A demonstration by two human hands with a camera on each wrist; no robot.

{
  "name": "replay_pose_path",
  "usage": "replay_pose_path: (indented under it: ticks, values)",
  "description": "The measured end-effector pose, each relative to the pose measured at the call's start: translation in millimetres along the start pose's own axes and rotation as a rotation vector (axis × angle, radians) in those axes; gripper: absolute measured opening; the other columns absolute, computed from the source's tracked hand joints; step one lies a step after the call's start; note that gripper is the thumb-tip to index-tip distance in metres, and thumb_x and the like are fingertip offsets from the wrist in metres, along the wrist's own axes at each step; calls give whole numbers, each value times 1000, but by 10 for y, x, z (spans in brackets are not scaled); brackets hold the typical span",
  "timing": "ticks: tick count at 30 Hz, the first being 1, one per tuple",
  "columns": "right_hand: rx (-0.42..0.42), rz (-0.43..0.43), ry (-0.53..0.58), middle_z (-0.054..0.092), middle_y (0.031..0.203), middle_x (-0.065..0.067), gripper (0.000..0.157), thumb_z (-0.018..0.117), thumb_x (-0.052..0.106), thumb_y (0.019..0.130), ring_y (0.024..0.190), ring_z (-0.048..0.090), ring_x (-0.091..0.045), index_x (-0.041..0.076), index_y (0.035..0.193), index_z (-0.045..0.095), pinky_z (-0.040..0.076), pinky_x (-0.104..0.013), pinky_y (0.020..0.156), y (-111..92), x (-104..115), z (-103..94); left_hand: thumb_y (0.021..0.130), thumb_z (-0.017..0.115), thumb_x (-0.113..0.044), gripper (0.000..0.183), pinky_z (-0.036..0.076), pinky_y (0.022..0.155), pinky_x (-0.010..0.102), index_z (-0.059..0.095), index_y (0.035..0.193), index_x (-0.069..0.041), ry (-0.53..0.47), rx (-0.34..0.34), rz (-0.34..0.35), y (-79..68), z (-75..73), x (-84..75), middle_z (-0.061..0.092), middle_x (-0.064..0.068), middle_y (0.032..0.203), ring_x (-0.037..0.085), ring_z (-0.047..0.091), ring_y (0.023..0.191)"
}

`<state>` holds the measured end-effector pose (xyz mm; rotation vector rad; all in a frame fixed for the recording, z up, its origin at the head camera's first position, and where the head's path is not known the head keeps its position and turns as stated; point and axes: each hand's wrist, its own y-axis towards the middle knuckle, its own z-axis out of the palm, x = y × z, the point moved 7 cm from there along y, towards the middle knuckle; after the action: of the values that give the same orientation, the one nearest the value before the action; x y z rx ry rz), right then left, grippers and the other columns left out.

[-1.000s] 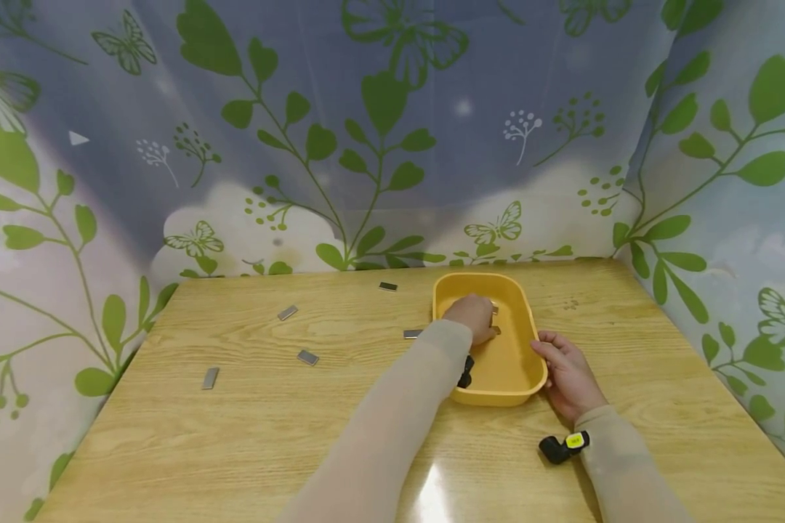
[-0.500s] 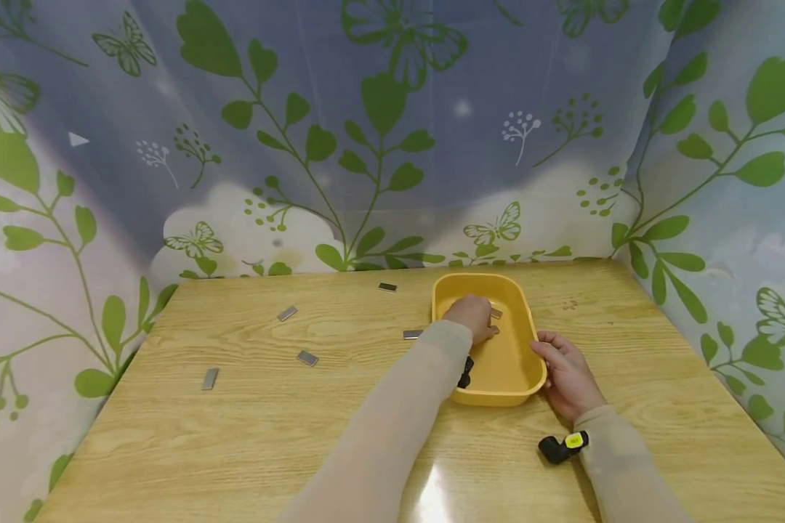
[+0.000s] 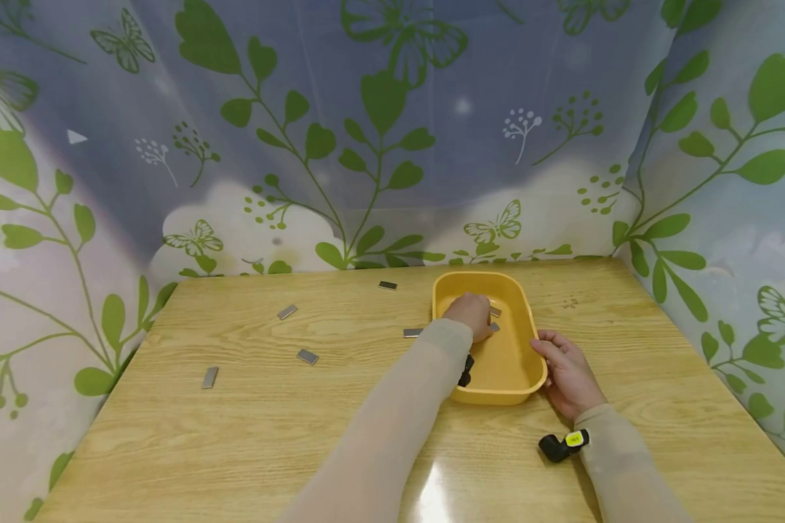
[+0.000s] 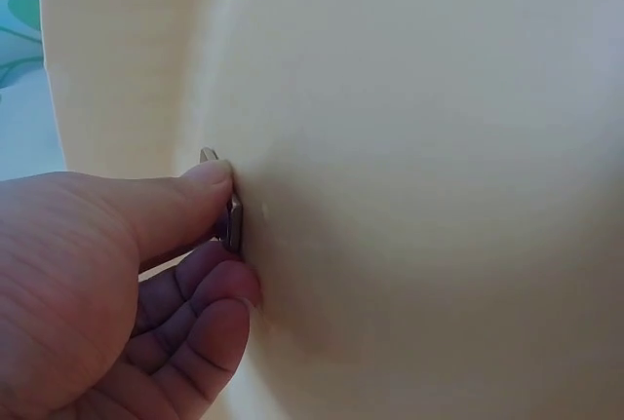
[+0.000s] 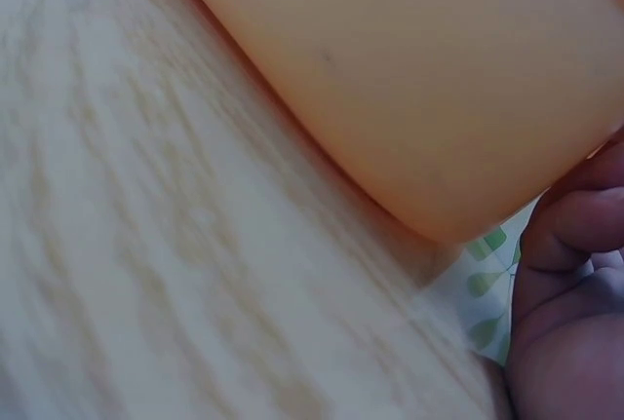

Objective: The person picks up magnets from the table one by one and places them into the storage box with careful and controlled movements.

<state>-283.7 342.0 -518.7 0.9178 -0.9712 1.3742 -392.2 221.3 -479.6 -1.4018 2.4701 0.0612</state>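
My head feed shows one yellow, round-cornered rectangular plastic tray (image 3: 497, 374) on the table's right half. The person's left hand (image 3: 469, 317) is inside it, thumb and finger pinching a small, flat, metallic rectangular piece (image 4: 235, 228); the right hand (image 3: 565, 372) grips the tray's right rim. Under them I have a wood-grain table (image 3: 235, 443), backed by blue-and-white fabric (image 3: 497, 73) printed with green leaves and butterflies. I count five grey rectangular pieces (image 3: 307, 357) on the wood, one just left of the tray. Two pieces (image 3: 495, 312) show beside the left hand; whether the pinched one is among them, I can't tell.
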Motion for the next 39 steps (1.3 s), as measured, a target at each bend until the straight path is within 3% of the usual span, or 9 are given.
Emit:
replay_pose_path:
  ticks: [6, 12, 18, 21, 27, 33, 39]
  values:
    - [1, -3, -1, 59, 77, 0, 21, 53, 15, 100, 48, 47, -5, 0, 111, 44, 36, -17, 40, -4, 9, 7, 86, 73, -25, 21, 45, 57, 19, 72, 67, -18, -6, 1, -10, -25, -48, 2, 67, -10, 69, 7, 56, 61]
    - [-1, -2, 3, 60, 77, 0, 20, 53, 14, 100, 48, 47, -5, 0, 111, 45, 37, -17, 40, -7, 14, 8, 84, 75, -30, 16, 45, 58, 21, 69, 86, -15, 50, 0, -20, -10, -45, 7, 65, -5, 81, 9, 56, 65]
    - [-2, 2, -6, 59, 77, 0, 20, 53, 15, 100, 48, 47, -5, 1, 110, 45, 37, -17, 41, -1, 1, 7, 85, 74, -28, 18, 45, 55, 21, 67, 93, -13, 42, 4, -28, -4, -19, 18, 62, -4, 77, 9, 55, 63]
    - [3, 4, 1, 59, 77, 0, 18, 53, 14, 100, 48, 47, -5, 1, 110, 45, 37, -17, 41, -3, -1, 6, 91, 67, -22, 9, 41, 48, 21, 66, 88, -13, 29, 29, -10, -24, -4, 1, 60, -3, 70, 9, 49, 54]
    - [-3, 6, 15, 59, 76, 0, 18, 54, 15, 100, 47, 46, -4, 2, 109, 46, 36, -17, 41, -3, -1, -7, 97, 56, -20, 17, 38, 44, 21, 65, 85, -13, 29, 66, 19, -42, 2, -45, 58, 0, 64, 10, 44, 47]
    - [-3, 7, 13, 59, 76, 1, 17, 53, 14, 100, 48, 47, -5, 2, 109, 47, 37, -17, 41, -10, -7, -8, 97, 57, -17, 11, 45, 57, 23, 68, 93, -15, 57, 31, -21, -30, -2, -33, 63, -3, 79, 11, 54, 64]
    - [-3, -8, 20, 60, 76, 3, 11, 54, 14, 99, 50, 49, -4, 6, 106, 50, 37, -16, 42, -13, 15, 3, 95, 61, -13, 8, 50, 65, 25, 68, 94, -15, 156, -52, -63, -39, -49, -6, 67, -1, 91, 11, 60, 75]
